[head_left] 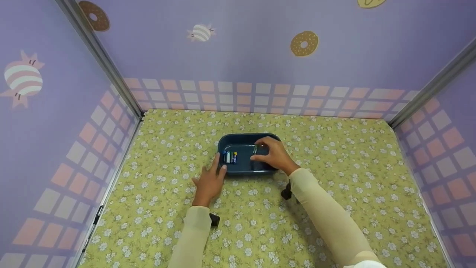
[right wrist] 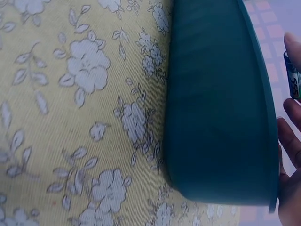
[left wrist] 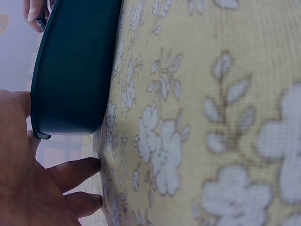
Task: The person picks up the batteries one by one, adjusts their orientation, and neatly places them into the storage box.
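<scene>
A dark teal plastic basin (head_left: 243,173) sits in front of me, with several batteries (head_left: 230,157) lying side by side at its left end. Over the basin's right half, my right hand (head_left: 275,154) pinches one battery (head_left: 255,149) between thumb and fingers. Its green-and-black label shows in the right wrist view, where the battery (right wrist: 293,77) stands above the basin's rim. My left hand (head_left: 209,182) rests at the basin's front left corner, thumb and index finger touching the rim. Its other fingers are spread, fingertips down at the cloth in the left wrist view.
A yellow-green floral cloth (head_left: 171,156) covers the surface under the basin. Purple walls (head_left: 245,59) with candy, donut and checker prints enclose it at the back and both sides, with metal posts (head_left: 108,67) in the corners. Dark straps or devices (head_left: 214,219) sit at both wrists.
</scene>
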A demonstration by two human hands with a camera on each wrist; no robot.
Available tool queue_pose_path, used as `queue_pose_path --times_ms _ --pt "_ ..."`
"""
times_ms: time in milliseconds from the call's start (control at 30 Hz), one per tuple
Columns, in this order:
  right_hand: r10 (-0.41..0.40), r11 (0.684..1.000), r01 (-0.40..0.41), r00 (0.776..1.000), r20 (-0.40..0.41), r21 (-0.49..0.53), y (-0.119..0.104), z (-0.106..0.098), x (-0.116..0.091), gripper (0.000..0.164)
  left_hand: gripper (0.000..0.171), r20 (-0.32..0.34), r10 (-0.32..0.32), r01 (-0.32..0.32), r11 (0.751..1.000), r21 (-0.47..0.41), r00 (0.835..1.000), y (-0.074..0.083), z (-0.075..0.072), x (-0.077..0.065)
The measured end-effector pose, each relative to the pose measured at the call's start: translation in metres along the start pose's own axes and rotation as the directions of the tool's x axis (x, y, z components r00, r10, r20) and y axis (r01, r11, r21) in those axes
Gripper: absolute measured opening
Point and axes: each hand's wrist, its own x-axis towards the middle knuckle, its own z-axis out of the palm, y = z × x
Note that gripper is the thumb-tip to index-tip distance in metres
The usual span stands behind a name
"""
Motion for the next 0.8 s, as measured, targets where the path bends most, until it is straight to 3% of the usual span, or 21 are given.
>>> queue_pose_path --times_ms 800 --pt "0.005 0.999 0.002 0.992 0.124 -0.051 -0.007 0.039 0.031 0.056 0.062 0.0 -0.001 0.001 1.0 -0.006 1.0 0.0 0.0 0.0"
